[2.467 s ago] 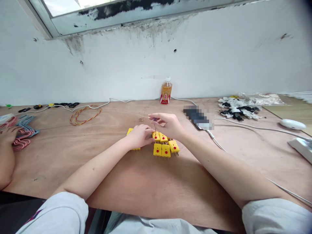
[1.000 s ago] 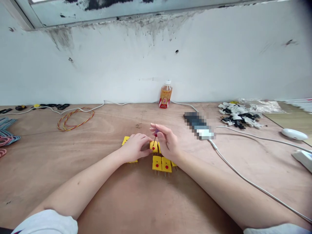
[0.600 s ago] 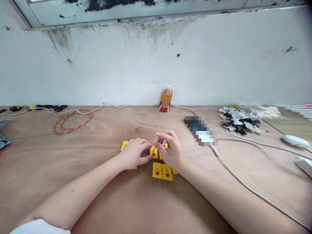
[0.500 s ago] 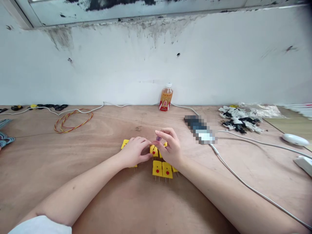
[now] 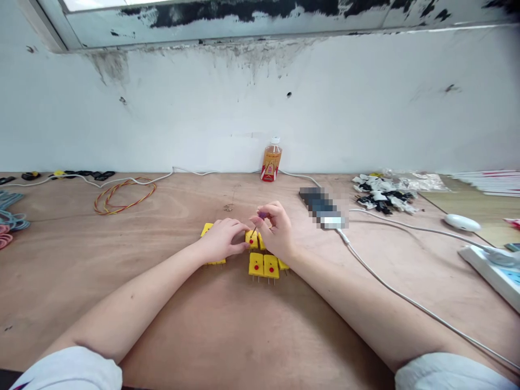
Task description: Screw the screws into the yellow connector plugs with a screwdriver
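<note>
My right hand [image 5: 277,230] pinches a small screwdriver by its purple handle [image 5: 262,215]. The thin shaft slants down to a yellow two-pin block [image 5: 251,239] with a red dot. At that block's left side, the thumb and index finger of my left hand [image 5: 222,239] close on its edge. More yellow blocks lie nearer me, among them one [image 5: 256,265] beside another [image 5: 271,267], their metal pins pointing toward me. Under my left hand, other yellow blocks [image 5: 207,228] are partly covered. A few tiny metal pieces [image 5: 228,208], perhaps screws, lie behind the hands.
A drink bottle [image 5: 271,161] stands against the wall. To the right are a phone [image 5: 319,203] on a white cable [image 5: 377,286], a heap of black and white parts [image 5: 384,195] and a power strip [image 5: 493,273]. Coiled red-yellow wire [image 5: 124,197] lies at left.
The view has shifted a little, showing more of the window and the power strip. My right hand has turned slightly, and the screwdriver's shaft now shows against the yellow block.
</note>
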{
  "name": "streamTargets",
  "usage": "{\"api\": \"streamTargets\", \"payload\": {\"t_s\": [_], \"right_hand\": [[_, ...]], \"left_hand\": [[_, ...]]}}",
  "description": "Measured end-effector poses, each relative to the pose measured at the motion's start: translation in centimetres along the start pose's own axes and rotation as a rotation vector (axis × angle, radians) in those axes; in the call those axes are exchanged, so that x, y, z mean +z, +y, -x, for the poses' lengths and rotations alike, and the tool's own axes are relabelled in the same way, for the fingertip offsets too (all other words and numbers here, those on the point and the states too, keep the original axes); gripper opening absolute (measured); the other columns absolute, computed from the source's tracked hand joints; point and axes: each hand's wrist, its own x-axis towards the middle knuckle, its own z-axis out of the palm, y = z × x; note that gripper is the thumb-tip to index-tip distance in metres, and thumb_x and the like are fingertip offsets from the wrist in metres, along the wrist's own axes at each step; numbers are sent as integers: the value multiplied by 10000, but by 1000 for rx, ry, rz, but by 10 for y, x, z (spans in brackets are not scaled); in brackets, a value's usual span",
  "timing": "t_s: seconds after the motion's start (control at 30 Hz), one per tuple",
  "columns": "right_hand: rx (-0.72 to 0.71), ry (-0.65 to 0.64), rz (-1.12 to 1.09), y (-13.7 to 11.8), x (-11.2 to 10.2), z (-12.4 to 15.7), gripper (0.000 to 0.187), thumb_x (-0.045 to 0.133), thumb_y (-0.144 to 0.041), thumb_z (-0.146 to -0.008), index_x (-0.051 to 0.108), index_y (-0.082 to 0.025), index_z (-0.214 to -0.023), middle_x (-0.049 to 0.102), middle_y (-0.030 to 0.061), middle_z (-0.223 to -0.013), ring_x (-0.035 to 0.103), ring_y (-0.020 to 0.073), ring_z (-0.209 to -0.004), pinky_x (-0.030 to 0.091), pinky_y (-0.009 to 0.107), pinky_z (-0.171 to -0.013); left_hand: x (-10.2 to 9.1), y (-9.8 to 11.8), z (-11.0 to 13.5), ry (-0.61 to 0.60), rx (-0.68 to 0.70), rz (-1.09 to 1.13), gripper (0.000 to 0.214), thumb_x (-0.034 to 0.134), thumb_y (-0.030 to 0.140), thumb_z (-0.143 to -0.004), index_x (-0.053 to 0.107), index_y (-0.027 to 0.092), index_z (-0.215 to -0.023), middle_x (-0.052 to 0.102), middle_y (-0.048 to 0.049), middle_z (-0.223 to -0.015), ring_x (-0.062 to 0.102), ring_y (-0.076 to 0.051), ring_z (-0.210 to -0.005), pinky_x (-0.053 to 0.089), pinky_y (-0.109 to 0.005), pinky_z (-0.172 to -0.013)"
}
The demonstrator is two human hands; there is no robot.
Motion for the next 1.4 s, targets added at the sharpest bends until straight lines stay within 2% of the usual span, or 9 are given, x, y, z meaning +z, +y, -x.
{"api": "streamTargets", "payload": {"t_s": [0.27,0.43,0.67,0.83,0.97,1.07,1.2,1.3,1.4], "right_hand": [[112,-137,-157,-3,-1,1,280,435,-304,-1103,605,-296,-1325,724,76,-1158,746,167,-901,631,364,-803],[128,-165,-98,-7,-2,-6,171,563,-311,-1049,648,-272,-1192,686,50,-1023,709,170,-861,612,344,-772],[82,-77,-23,-8,0,-5,139,624,-322,-1012,640,-269,-1140,636,30,-924,657,172,-818,583,356,-753],[213,-210,-219,-4,-10,-15,232,534,-445,-1060,623,-265,-1177,744,79,-1110,731,179,-932,625,360,-777],[330,-303,-233,-3,-17,-24,263,657,-494,-986,649,-235,-1025,766,49,-981,740,172,-830,625,348,-745],[258,-210,-90,-9,-14,-24,244,717,-449,-946,641,-226,-882,723,28,-864,698,170,-755,570,310,-643],[127,-147,89,-18,-12,-23,136,695,-363,-968,681,-236,-924,661,10,-769,618,153,-668,523,301,-613],[130,-256,-19,-16,-15,-25,151,648,-380,-997,669,-235,-1034,730,55,-921,701,176,-818,587,336,-739],[251,-439,-239,-13,-20,-30,225,596,-419,-1022,625,-236,-1148,763,93,-1115,746,196,-1014,619,392,-875]], "left_hand": [[1,-1,-1,22,12,-5,312,712,403,-948,671,260,-1222,718,-57,-1242,636,-296,-1201,453,-447,-989],[0,0,-1,10,-4,-7,319,703,407,-955,669,257,-1234,713,-59,-1231,640,-298,-1180,455,-461,-986],[0,1,0,8,9,-10,325,683,414,-967,662,266,-1256,711,-60,-1204,645,-291,-1152,462,-439,-963],[-2,3,0,7,-13,-9,328,691,403,-955,666,276,-1256,714,-55,-1225,643,-300,-1178,458,-436,-974],[-2,3,1,3,-8,0,314,690,407,-955,671,279,-1242,714,-48,-1238,641,-296,-1183,453,-436,-990],[-1,2,1,4,-9,-7,310,671,428,-969,671,266,-1233,716,-55,-1223,646,-288,-1158,455,-439,-993],[-1,2,0,1,-7,-8,327,655,449,-977,668,265,-1248,710,-59,-1249,641,-293,-1174,459,-445,-999],[-2,2,1,5,-7,-4,320,670,431,-965,667,270,-1242,715,-56,-1245,646,-294,-1171,467,-435,-977],[-1,1,1,26,10,9,302,696,402,-950,664,285,-1226,720,-44,-1235,650,-289,-1165,467,-425,-964]]}}
